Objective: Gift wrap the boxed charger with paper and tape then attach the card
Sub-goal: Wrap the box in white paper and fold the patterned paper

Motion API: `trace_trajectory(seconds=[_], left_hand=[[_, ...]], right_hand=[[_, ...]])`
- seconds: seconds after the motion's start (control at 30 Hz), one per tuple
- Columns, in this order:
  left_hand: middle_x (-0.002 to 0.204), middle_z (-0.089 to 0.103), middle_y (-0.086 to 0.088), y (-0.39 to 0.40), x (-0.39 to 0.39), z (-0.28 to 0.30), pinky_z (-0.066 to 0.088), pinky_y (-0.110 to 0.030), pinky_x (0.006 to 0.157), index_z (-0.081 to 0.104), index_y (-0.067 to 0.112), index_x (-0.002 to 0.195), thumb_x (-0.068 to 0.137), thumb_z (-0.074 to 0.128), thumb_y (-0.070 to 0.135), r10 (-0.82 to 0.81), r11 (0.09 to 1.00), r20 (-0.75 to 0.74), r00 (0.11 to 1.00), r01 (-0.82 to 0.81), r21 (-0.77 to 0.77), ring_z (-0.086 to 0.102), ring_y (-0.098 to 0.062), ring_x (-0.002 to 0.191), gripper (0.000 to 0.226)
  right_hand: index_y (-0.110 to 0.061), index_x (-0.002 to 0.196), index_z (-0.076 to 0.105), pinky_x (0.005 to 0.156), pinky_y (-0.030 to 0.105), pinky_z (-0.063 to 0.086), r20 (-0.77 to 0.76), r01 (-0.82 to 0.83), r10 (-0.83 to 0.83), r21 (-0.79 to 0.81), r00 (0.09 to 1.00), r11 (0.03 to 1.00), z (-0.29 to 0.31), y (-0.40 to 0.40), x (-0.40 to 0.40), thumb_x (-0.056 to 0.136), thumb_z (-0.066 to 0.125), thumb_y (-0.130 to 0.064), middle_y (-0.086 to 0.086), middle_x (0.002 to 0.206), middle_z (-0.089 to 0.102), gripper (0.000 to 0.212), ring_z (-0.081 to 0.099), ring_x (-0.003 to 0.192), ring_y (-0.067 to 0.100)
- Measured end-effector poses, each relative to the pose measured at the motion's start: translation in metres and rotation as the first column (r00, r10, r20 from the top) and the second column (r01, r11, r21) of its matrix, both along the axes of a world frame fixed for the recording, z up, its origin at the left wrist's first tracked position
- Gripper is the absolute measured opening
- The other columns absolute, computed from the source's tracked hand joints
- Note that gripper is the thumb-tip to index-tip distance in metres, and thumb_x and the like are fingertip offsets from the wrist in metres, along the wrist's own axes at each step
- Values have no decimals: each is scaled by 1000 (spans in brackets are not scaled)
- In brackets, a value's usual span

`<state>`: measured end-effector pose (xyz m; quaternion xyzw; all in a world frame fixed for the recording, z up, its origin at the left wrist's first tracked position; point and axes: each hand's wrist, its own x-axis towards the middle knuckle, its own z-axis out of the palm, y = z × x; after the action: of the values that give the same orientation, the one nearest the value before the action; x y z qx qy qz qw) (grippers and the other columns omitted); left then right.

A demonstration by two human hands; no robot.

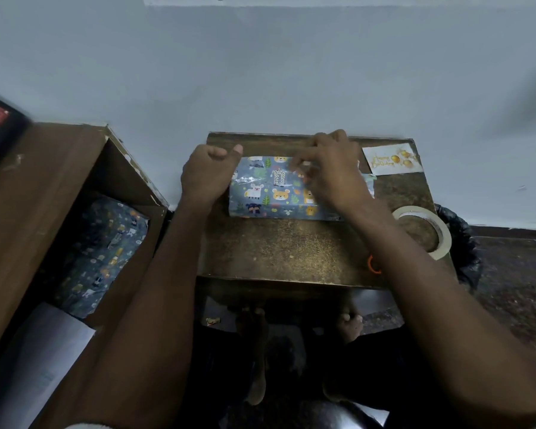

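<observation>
Wrapped box [276, 193] on table [291, 252]; both hands over it, grip unclear

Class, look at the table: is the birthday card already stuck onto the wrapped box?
No. The birthday card lies on the table, apart from the wrapped box.
</observation>
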<state>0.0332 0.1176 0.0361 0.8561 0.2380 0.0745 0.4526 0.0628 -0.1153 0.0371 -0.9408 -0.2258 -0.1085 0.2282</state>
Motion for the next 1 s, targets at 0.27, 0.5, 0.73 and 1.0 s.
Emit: trace_trajectory(seconds=[0.27,0.5,0.73,1.0], left_hand=[[97,79,0,17,-8,13,61,-27,80,73,17,105,98,74,46,-129,888,-123,984,60,-456,75,-13,86,29],[88,77,0,16,-11,15,59,-17,66,75,16,99,101,73,21,-101,881,-74,992,55,-470,69,-3,67,5],[92,71,-5,13,-4,13,50,-15,51,70,10,104,89,78,-2,-61,946,14,998,62,-320,59,0,54,21],[110,81,-9,9,-7,9,64,-37,89,72,6,121,90,82,49,-173,797,-123,977,66,-600,80,-22,100,53]], right_hand=[[-22,96,80,85,38,49,-8,-57,57,62,998,996,-5,17,-15,85,64,-10,1,104,65,23,57,103,25],[-25,93,73,87,47,50,-14,-23,24,63,1000,998,-9,23,-20,87,72,-40,0,108,61,16,53,108,23],[-33,117,75,89,52,49,-25,10,-10,2,1000,1000,-7,30,-26,91,71,-47,1,119,57,30,48,118,25],[-42,125,73,85,54,46,35,-9,13,-101,999,995,-6,36,-32,99,64,-37,4,124,56,28,48,121,29]])
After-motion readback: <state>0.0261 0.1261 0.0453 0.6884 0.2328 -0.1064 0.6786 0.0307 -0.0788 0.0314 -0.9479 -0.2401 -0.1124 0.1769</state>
